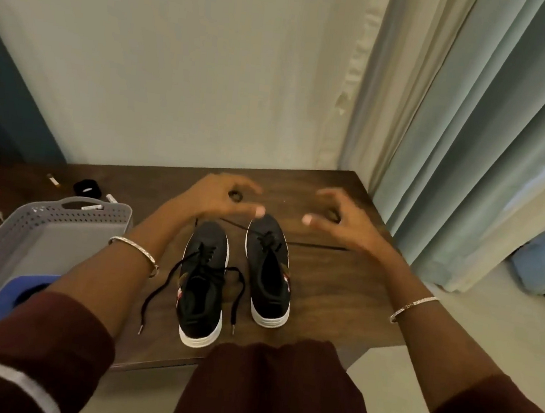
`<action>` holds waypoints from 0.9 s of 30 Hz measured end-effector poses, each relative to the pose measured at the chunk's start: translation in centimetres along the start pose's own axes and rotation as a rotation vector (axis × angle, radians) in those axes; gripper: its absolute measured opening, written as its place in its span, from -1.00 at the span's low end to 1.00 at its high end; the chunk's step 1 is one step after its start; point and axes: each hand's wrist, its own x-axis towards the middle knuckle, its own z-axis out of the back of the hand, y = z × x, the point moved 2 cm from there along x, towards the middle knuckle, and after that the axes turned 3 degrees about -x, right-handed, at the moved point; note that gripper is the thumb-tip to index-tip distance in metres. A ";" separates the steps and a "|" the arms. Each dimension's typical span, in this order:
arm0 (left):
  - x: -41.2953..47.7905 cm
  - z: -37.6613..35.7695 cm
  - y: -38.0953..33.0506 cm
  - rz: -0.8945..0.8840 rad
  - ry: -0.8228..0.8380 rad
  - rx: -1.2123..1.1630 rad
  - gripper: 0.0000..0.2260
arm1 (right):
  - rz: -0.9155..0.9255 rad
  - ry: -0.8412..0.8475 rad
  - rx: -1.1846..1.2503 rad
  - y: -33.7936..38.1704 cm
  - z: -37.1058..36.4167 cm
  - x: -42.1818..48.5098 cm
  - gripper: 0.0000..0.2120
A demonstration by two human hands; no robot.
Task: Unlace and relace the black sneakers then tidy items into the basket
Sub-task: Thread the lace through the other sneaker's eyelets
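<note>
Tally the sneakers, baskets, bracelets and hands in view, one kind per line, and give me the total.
Sneakers: 2
Basket: 1
Bracelets: 2
Hands: 2, the left hand and the right hand
Total: 7

Room, upper half of frame: plain pale wall [178, 62], unmarked, evenly and softly lit.
Right side, top to lower right: long pleated curtain [473, 143], pale grey-green, hanging to the floor; an inner cream panel at its left edge has a ragged hem.
Centre: dark wood-grain table [340, 280], its back edge against the wall.
Lower right: light beige floor [470, 328], smooth.
Far right edge: blue object [540, 264] beside the curtain foot (kind unclear).
Left edge: dark teal upright surface [2, 104], identity unclear.
</note>
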 end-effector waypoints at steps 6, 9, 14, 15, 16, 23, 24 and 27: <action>0.1 -1.3 4.7 0.202 0.171 0.555 -0.63 | -0.045 0.246 -0.655 -5.3 -2.1 0.3 -0.57; -1.6 -1.1 8.8 0.382 0.041 0.253 -0.63 | -0.230 0.107 -0.420 -8.5 -1.1 -1.8 -0.57; -3.0 -5.3 11.3 0.602 -0.082 0.213 -0.63 | -0.468 -0.020 -0.309 -10.6 -3.8 -2.8 -0.69; -3.0 -5.8 11.5 0.611 -0.118 0.206 -0.64 | -0.504 -0.023 -0.276 -10.5 -4.0 -2.9 -0.70; -3.2 -6.0 11.6 0.608 -0.141 0.198 -0.64 | -0.525 -0.011 -0.244 -10.5 -4.2 -2.8 -0.70; -3.1 -6.0 9.1 0.252 -0.247 0.152 -0.60 | -0.482 0.109 -0.291 -9.7 -5.0 -3.3 -0.82; -2.9 -6.4 8.4 0.240 -0.251 0.174 -0.53 | -0.455 0.094 -0.285 -9.2 -5.3 -3.1 -0.93; -1.8 -8.3 5.5 0.304 -0.159 0.282 -0.36 | -0.353 -0.026 -0.181 -6.6 -6.8 -2.4 -0.76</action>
